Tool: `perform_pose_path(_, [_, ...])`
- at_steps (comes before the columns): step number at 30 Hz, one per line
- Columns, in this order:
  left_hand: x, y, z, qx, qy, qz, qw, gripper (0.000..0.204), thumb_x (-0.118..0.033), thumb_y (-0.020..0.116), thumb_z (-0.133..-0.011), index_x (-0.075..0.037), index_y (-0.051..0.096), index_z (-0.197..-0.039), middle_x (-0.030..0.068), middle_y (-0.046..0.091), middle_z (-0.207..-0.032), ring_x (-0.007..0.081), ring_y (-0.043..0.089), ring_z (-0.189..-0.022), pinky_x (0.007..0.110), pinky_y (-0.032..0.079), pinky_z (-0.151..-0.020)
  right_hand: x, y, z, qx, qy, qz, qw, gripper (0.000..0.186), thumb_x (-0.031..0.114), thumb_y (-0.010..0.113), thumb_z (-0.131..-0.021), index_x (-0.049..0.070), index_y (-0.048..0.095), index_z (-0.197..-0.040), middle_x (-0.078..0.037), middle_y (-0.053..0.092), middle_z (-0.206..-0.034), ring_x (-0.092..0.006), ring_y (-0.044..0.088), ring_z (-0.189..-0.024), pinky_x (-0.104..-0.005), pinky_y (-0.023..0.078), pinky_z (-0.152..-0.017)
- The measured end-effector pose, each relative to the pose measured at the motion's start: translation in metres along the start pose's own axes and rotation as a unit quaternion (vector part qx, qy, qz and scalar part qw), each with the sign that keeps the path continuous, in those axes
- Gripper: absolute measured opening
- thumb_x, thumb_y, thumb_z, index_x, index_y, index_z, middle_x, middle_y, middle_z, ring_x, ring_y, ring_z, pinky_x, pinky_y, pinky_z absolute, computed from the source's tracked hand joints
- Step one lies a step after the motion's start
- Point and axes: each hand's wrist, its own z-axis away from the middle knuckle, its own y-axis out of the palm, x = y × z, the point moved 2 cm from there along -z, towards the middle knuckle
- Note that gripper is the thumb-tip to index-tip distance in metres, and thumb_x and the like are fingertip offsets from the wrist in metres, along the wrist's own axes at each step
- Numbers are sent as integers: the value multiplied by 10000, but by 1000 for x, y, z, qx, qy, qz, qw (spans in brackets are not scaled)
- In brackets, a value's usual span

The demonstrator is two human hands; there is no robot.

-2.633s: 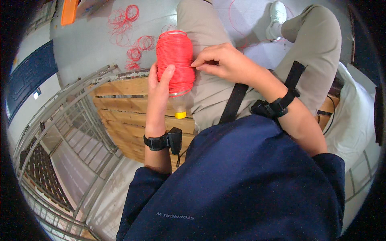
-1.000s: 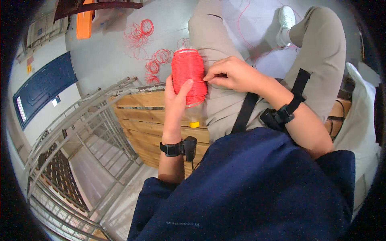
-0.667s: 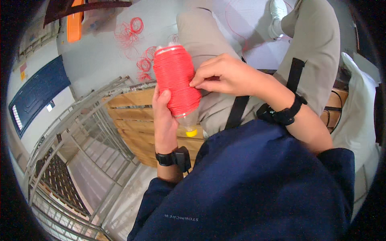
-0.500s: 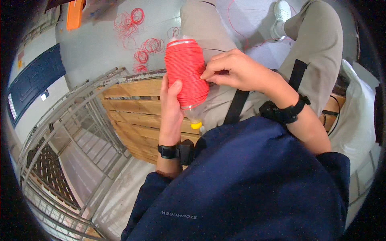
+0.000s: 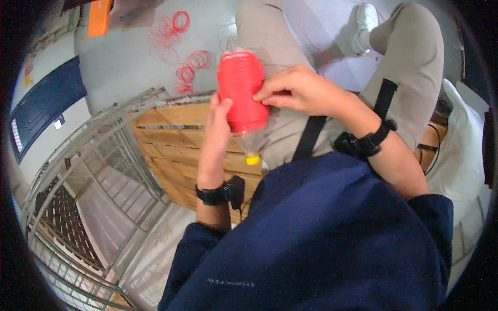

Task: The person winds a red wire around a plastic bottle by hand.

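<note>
A clear plastic bottle (image 5: 252, 141) with a yellow cap lies tilted over my lap, its capped end toward me. Tight turns of red cord (image 5: 239, 85) cover most of its body. My left hand (image 5: 218, 120) is closed around the bottle's left side, thumb on the windings and the other fingers mostly hidden behind it. At the right edge of the windings, my right hand (image 5: 290, 92) is pinched, thumb and forefinger touching the cord there. The strand between those fingertips is too small to make out.
Loose coils of red cord (image 5: 198, 59) lie on the grey floor ahead, and a thin strand trails toward my white shoe (image 5: 366, 26). Below my left arm is a slatted wooden bench (image 5: 171, 140), beside a metal rack (image 5: 98, 181). A white sack (image 5: 456, 150) stands at right.
My left hand and wrist have shifted slightly left, and the bottle looks turned and blurred by motion. The right hand keeps its pinch near the same spot, a little further left.
</note>
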Motion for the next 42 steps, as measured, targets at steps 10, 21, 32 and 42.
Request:
perform_pose_path(10, [-12,21,1,11,-16,18,1000,540,-197,656,-925,-26,409,-1373,98,550,-1270,163,554,-1119,317,466,-958,-5,-8,6,-13,54,-76,996,149,62,702,-848,-5,711,-982,-131,731,-913,-229,710,-829,-317,534,-740])
perform_pose_path(21, [-3,5,-15,-5,29,-30,999,589,-185,642,-940,16,360,-1416,133,534,-1301,191,562,-1119,325,469,-958,-6,-5,8,16,60,-55,997,272,59,678,-857,46,699,-1127,-158,722,-971,-261,702,-843,-322,529,-762])
perform_pose_path(32, [4,10,-12,3,27,41,999,555,-186,646,-937,-15,390,-1399,112,563,-1264,177,581,-1094,331,494,-937,-11,-1,5,35,51,-30,998,335,43,653,-856,73,681,-1188,-174,712,-1011,-278,695,-866,-338,523,-780])
perform_pose_path(42, [1,10,-12,-17,0,8,1000,568,-179,669,-909,-20,403,-1385,116,571,-1253,197,587,-1098,355,510,-919,-16,-5,5,24,102,-68,992,257,56,677,-859,66,718,-1112,-130,733,-967,-202,684,-787,-313,518,-728])
